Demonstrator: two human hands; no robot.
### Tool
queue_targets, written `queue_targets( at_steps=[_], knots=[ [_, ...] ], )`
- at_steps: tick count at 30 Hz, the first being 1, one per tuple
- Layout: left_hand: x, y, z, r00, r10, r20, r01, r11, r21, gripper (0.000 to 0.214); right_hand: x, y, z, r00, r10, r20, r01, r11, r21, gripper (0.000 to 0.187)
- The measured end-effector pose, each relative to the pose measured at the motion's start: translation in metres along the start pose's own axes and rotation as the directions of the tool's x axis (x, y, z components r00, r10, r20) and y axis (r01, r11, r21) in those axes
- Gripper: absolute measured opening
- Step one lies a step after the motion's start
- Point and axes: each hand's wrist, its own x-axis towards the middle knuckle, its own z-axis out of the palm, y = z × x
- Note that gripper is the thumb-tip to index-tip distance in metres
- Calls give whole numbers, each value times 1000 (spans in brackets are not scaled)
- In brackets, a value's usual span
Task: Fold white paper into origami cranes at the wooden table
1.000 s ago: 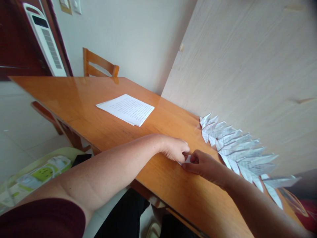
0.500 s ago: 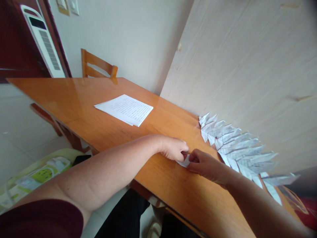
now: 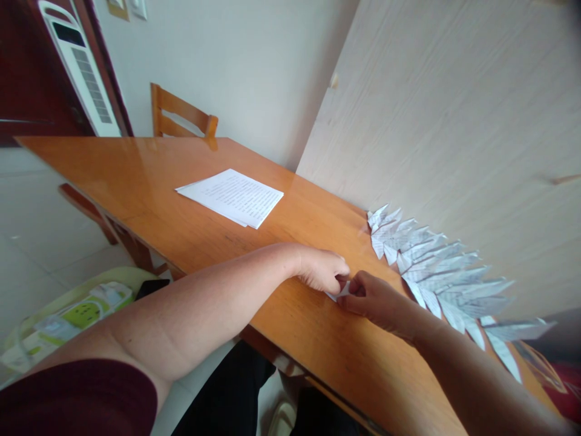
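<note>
A small piece of white paper (image 3: 344, 290) lies on the wooden table between my hands, mostly covered by them. My left hand (image 3: 324, 270) has its fingers bent down and closed on the paper's left part. From the other side, my right hand (image 3: 370, 297) pinches the paper between thumb and curled forefinger. The two hands almost touch. To their right, along the back edge, stands a long row of folded paper pieces (image 3: 436, 260) with pointed tips and printed writing.
A stack of printed sheets (image 3: 233, 197) lies farther back on the table (image 3: 158, 175). A wooden chair (image 3: 181, 115) stands behind it. A pale board (image 3: 431, 121) rises along the back edge. At lower left is a light green bin or stool (image 3: 122, 274) with a packet on it.
My right hand has shifted slightly left toward my left hand, so less of the paper shows between them. The whole view has tilted a little.
</note>
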Motion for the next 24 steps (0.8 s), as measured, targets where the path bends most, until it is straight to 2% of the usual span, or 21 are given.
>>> queue_targets(
  at_steps=[4, 7, 11, 14, 17, 20, 24],
  knots=[
    [-1, 2, -1, 1000, -15, 1, 15, 1000, 10, 8, 0, -1, 0, 1000, -11, -13, 11, 1000, -19, 31],
    [0, 5, 0, 1000, -26, -5, 26, 1000, 13, 10, -1, 0, -4, 999, -11, 34, 9, 999, 41, 34],
    [2, 6, 5, 998, -29, -61, 32, 998, 46, 13, -5, 4, -11, 994, 25, 102, -44, 979, 197, 14],
    [4, 4, 10, 993, -47, -106, 52, 998, 47, 21, -5, 7, -13, 992, -1, 126, -31, 967, 253, 7],
    [5, 2, 14, 989, -36, -142, 46, 997, 63, 29, -4, 10, -12, 990, -21, 137, -15, 965, 260, 16],
    [5, 2, 16, 988, -15, -155, 27, 997, 72, 24, -4, 8, -11, 991, -38, 128, 2, 962, 273, 25],
    [3, 7, 16, 985, -7, -172, 19, 997, 69, 20, -6, 4, -12, 991, -75, 107, 48, 971, 236, 23]
  ],
)
